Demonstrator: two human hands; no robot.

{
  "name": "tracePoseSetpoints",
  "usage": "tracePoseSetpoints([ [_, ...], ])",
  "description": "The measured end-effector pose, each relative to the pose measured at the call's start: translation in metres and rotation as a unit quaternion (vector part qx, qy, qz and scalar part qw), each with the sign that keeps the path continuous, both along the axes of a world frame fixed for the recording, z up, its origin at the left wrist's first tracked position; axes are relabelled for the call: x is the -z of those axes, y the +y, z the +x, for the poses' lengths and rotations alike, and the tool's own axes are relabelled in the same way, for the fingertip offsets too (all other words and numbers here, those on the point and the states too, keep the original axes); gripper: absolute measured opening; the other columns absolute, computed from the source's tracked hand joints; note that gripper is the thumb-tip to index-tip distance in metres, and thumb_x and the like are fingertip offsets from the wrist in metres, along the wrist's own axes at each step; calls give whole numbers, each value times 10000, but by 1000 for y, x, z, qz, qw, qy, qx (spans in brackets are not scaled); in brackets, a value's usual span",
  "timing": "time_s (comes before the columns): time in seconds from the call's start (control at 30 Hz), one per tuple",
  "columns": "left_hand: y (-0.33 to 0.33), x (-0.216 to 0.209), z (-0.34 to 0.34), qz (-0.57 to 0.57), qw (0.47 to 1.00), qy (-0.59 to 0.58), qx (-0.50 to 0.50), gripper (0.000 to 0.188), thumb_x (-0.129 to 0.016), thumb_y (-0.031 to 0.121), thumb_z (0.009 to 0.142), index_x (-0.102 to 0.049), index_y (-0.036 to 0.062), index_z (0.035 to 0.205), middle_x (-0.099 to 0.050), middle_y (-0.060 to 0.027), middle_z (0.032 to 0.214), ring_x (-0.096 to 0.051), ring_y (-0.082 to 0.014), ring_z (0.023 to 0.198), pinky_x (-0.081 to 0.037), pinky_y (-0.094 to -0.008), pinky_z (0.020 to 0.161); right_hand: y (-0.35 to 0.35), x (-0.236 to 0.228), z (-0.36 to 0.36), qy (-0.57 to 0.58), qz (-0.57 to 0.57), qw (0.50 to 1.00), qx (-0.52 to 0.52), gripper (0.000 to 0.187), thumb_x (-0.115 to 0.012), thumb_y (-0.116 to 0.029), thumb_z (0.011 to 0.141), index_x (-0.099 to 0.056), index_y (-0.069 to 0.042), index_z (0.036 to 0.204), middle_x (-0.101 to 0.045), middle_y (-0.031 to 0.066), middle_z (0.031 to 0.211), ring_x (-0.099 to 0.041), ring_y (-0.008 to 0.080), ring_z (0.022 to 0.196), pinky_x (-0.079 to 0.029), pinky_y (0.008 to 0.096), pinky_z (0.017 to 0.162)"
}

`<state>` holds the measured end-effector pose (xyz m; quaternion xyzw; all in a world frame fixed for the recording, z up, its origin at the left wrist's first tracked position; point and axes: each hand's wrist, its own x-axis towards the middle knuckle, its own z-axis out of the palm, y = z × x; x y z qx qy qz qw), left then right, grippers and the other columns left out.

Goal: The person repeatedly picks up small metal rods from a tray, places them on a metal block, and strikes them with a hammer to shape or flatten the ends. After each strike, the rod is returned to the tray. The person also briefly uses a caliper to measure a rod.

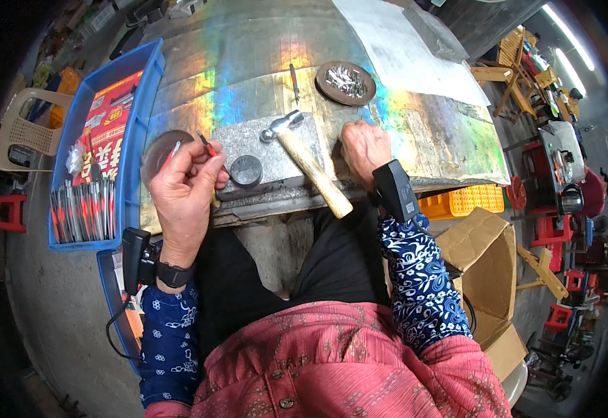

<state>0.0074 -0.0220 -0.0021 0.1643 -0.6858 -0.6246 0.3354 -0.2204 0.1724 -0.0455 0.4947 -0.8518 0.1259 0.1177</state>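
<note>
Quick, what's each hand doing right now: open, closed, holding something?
Left hand: closed, pinching a slim red-and-black stick-like tool.
Right hand: back facing up, grip hidden; open, closed or holding cannot be told.

You're sitting in what looks like a workshop: your worn surface [227, 70] carries a hammer [314, 177] lying across a stone block [238, 143] and a dish [325, 88] of small metal pieces [346, 81]. A blue crate [155, 83] packed with slim strips [84, 212] stands left; on the far right, tube lights [568, 36] shine over red stools [558, 318] and wooden furniture [518, 97].
</note>
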Motion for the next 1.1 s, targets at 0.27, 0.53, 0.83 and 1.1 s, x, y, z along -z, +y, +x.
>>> tracePoseSetpoints([
  [0.27, 5, 6, 3, -54, 998, -38, -5, 122, -665, -13, 862, -661, -54, 977, -665, -27, 839, -614, -55, 695, -510, -198, 605, 14, -22, 8, -30, 47, 998, 13, 217, -672, -136, 729, -544, 4, 834, -599, 209, 831, -608, 395, 807, -489, 459, 710],
  [0.53, 4, 9, 4, -139, 989, -37, -25, 133, -683, -31, 831, -659, -58, 960, -667, -41, 807, -617, -59, 717, -501, -210, 651, 27, -37, 29, -192, -99, 973, 77, 113, -632, -45, 767, -614, 15, 861, -628, 149, 730, -623, 256, 668, -498, 336, 654],
  [0.83, 7, 4, 12, 17, 1000, 8, -22, 100, -645, 5, 888, -631, -31, 981, -672, -51, 848, -636, -81, 749, -522, -207, 618, 27, -63, 71, -294, -252, 922, 22, 76, -598, 48, 854, -618, -4, 905, -576, -22, 752, -503, 33, 663, -427, 191, 603],
  [1.1, 26, -5, 19, 290, 947, 74, 116, 167, -555, 71, 963, -570, -25, 1099, -664, -142, 941, -695, -207, 829, -605, -273, 643, 7, -81, 138, -413, -264, 867, -90, 101, -591, 71, 849, -639, 34, 930, -603, 37, 844, -575, 76, 714, -469, 211, 641],
])
